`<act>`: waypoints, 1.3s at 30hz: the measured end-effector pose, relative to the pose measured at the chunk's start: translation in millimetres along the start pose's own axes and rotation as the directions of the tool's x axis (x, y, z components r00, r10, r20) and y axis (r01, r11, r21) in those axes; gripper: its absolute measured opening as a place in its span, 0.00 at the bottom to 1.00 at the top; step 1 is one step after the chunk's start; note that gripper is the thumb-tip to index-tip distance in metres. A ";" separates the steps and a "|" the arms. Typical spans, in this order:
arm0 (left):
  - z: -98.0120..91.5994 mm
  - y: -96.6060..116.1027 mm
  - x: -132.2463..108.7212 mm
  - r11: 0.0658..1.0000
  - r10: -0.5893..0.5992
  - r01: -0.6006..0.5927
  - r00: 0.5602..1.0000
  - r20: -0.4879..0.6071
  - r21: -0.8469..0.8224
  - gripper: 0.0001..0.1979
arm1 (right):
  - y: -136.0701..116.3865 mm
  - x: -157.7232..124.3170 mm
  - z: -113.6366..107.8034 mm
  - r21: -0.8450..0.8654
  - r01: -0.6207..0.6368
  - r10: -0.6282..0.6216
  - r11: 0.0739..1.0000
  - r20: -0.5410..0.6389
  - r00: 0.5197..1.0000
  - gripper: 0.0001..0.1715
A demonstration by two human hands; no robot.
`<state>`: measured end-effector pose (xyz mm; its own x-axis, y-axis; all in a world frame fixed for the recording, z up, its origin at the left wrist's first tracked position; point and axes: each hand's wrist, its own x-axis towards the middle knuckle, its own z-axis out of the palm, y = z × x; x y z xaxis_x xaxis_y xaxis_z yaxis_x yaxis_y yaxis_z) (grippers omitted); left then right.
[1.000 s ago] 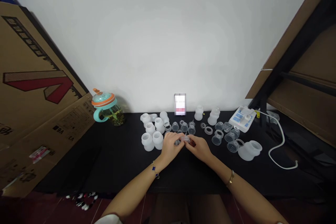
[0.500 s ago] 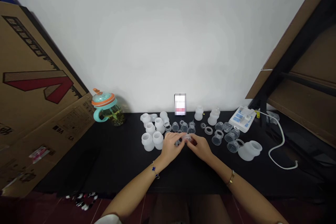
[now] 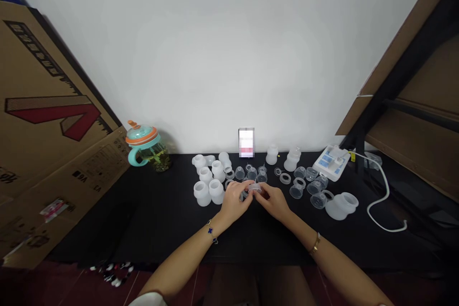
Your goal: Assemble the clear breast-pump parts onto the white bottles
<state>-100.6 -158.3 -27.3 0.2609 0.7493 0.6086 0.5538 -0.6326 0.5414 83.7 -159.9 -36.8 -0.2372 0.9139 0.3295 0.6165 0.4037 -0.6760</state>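
Observation:
Between my fingertips is a translucent bottle collar ring [image 3: 255, 187], held just above the black table. My left hand [image 3: 234, 197] grips its left side, thumb and fingers pinched. On the other side my right hand [image 3: 274, 201] pinches it the same way. My fingers partly cover the ring, so I cannot tell whether a nipple sits in it. Clear caps [image 3: 252, 173] stand right behind my hands. To the left are several frosted white baby bottles [image 3: 202, 194] without tops. More clear caps [image 3: 296, 191] and a loose ring [image 3: 285, 178] lie to the right.
A phone [image 3: 246, 142] leans on the wall. Two bottles [image 3: 292, 158] stand right of it. A wide white bottle [image 3: 342, 205] tilts near a power strip [image 3: 332, 162] with a white cable [image 3: 387, 186]. A tea jug [image 3: 148, 148] and a cardboard box [image 3: 53, 129] are at left.
The ring in my fingers has tipped slightly, and its side shows more now. Both hands stay in nearly the same place. The other things have not moved.

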 end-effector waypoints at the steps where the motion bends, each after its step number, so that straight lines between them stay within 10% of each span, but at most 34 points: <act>1: 0.1 -0.1 -0.1 1.000 -0.006 0.006 1.000 -0.001 0.001 0.14 | 0.1 -0.1 0.1 -0.002 0.000 0.000 1.000 0.000 1.000 0.14; 39: -2.5 4.8 2.6 0.993 -0.109 0.112 0.991 0.080 -0.031 0.11 | -0.4 -0.9 0.4 -0.067 0.013 -0.013 0.998 -0.004 1.000 0.13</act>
<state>-99.3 -159.8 -21.7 0.2618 0.8270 0.4975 0.5548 -0.5508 0.6236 83.3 -160.9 -37.0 -0.2422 0.9084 0.3409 0.6626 0.4115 -0.6257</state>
